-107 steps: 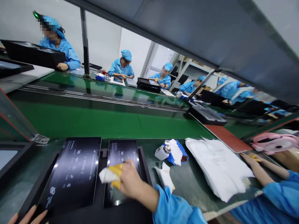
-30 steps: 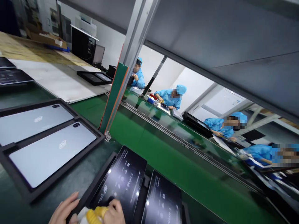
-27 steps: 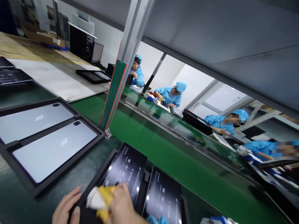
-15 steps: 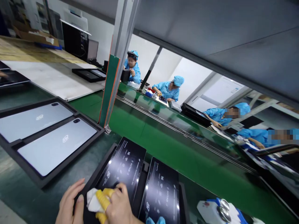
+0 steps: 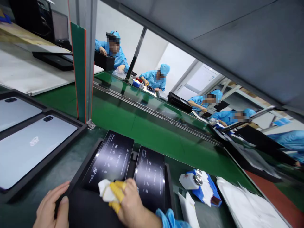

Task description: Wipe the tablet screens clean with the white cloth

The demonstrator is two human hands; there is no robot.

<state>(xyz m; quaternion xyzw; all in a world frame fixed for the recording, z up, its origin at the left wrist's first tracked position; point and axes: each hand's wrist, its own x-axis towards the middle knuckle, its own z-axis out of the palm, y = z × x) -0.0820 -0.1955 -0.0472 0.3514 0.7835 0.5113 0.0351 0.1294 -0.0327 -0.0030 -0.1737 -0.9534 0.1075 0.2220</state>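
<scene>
My left hand (image 5: 52,204) grips the left edge of a black foam tray (image 5: 91,207), thumb and fingers around its side. Two tablets lie in the tray, their dark faces printed with white text and icons. My right hand (image 5: 131,201), with yellow covers on some fingers, pinches a crumpled white wipe (image 5: 105,191). The wipe is at the lower edge of the left tablet (image 5: 110,158); whether it presses on the surface I cannot tell. Beside it, the right tablet (image 5: 151,172) is partly covered at its lower left by my right hand.
Left of me lies another black tray (image 5: 82,125) with two silver tablets, backs up. A metal post (image 5: 89,63) rises behind it. To the right stand a white pump bottle (image 5: 188,181) and a blue box of wipes (image 5: 217,198). Co-workers in blue sit beyond the green belt (image 5: 152,129).
The view has swung to the right. My right hand has moved the wipe away from my left hand, rightward along the left tablet's lower end. My left hand keeps its grip on the tray edge.
</scene>
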